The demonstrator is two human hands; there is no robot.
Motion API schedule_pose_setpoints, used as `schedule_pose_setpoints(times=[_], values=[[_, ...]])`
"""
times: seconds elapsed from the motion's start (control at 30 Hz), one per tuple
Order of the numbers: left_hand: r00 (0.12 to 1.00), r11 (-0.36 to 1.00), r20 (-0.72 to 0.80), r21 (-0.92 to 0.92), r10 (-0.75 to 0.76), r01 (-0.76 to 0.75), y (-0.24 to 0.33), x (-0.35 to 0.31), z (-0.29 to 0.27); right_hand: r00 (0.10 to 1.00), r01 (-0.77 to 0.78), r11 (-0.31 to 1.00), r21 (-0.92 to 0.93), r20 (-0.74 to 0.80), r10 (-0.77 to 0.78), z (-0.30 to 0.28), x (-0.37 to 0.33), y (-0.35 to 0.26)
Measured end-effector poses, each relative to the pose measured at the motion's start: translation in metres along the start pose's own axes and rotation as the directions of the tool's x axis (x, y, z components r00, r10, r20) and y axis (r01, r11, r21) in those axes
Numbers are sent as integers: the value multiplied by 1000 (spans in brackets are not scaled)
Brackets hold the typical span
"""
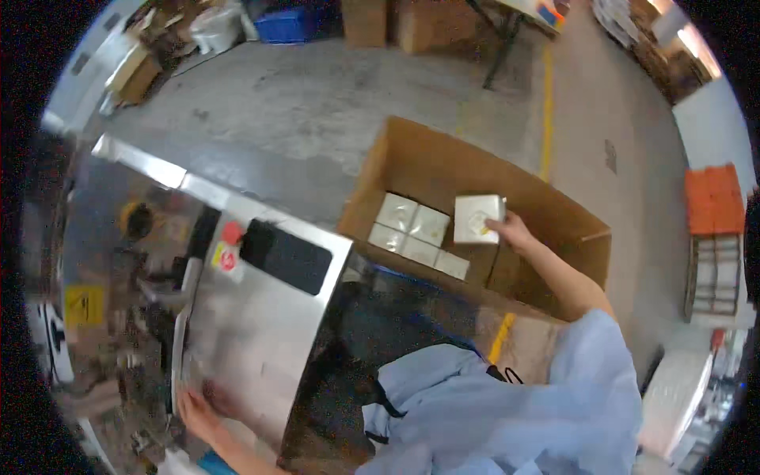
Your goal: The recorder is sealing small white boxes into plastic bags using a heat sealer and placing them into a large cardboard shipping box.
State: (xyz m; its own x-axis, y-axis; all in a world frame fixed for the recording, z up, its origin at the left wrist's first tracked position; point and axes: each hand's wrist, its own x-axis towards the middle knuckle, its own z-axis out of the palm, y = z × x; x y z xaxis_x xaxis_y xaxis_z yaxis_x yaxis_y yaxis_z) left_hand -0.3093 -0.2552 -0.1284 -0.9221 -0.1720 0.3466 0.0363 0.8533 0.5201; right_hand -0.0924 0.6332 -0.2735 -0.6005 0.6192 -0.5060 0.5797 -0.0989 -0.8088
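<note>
My right hand (514,232) is closed on the right edge of a white square box (473,215) with a small yellow mark. It holds the box inside a large open cardboard carton (475,150). Several similar white boxes (400,212) lie side by side in the carton's left part. At the lower left, my left hand (199,418) rests at the edge of a machine's shiny metal panel (261,336), beside the lower end of a long pale handle (182,336). Its fingers look stretched out, though slightly blurred, and nothing shows in them.
The panel carries a red button (232,232) and a dark screen (286,257). Machine parts behind a clear cover stand at far left. A blue bin (285,26) and brown cartons line the far side. An orange crate (713,199) stands at right. A yellow line (547,111) crosses the floor.
</note>
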Motion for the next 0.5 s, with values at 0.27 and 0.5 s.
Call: schedule_pose_setpoints(times=[0.27,0.5], values=[[870,807,69,-345,-488,480,146,-74,-60,958,-286,956,64,-1,287,10,69,185],[843,831,-53,146,-535,537,235,-97,-94,823,-528,849,-15,235,517,28,117,294]])
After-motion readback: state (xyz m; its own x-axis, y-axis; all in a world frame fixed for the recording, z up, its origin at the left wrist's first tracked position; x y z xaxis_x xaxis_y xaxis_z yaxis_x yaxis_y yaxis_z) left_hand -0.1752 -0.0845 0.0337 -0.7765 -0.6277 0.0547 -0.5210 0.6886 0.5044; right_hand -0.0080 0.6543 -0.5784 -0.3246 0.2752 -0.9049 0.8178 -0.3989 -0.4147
